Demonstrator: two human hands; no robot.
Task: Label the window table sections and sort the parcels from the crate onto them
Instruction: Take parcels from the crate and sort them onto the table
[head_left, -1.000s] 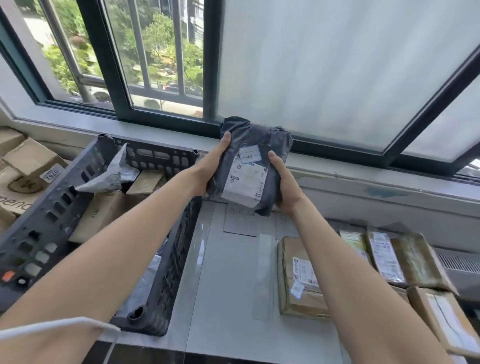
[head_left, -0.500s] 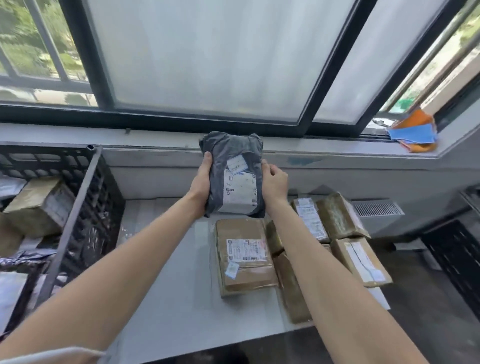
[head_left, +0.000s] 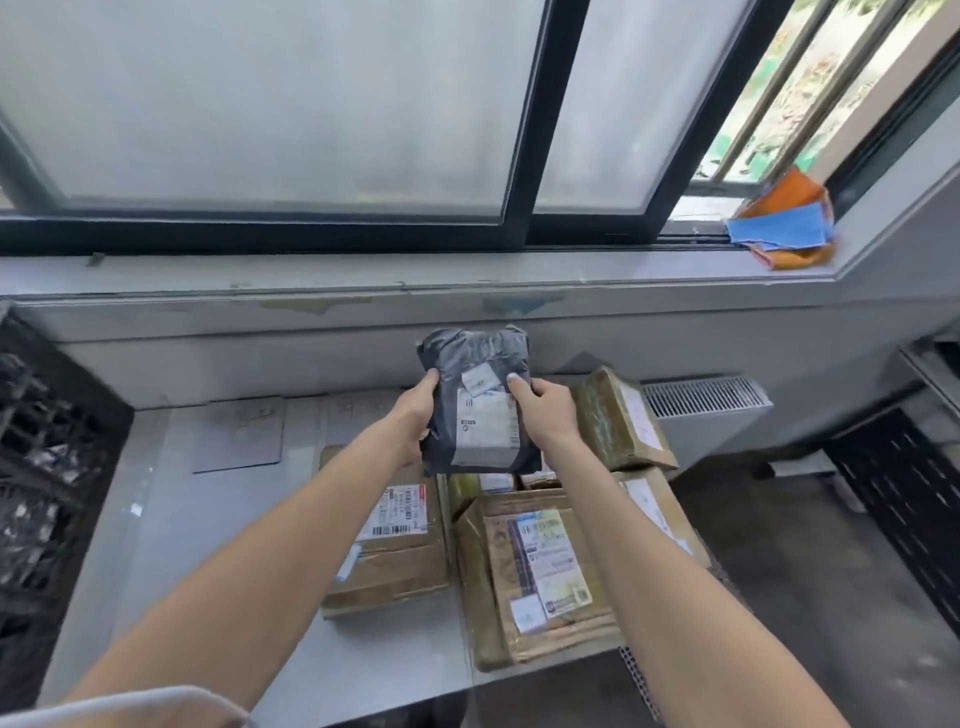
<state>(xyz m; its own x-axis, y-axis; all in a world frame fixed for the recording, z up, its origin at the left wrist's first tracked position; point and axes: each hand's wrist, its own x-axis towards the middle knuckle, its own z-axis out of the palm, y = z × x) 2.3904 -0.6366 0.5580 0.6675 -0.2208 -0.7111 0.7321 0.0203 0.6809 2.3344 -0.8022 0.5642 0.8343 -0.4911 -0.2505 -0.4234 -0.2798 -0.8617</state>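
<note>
Since a moment ago, the grey mailer bag (head_left: 478, 395) has come over to the right and lower down, and now it hangs in the air just above the brown parcels at the right end of the window table (head_left: 218, 545). Both hands are wrapped around it. The left hand (head_left: 415, 415) grips its left edge and the right hand (head_left: 545, 410) grips its right edge, with the thumb on top. The bag's white shipping label (head_left: 485, 426) faces up, most likely so the person can read it and pick the right spot. Under the bag lie a cardboard box (head_left: 395, 551) and a taped brown parcel (head_left: 540, 571), side by side, so this part looks like one pile for sorting. A flat paper sheet (head_left: 239, 434) lies on the table farther left, maybe a section label; I cannot read it. The black crate (head_left: 47, 467) sits at the far left, with more parcels inside. I think the bag will be set down here next.
</note>
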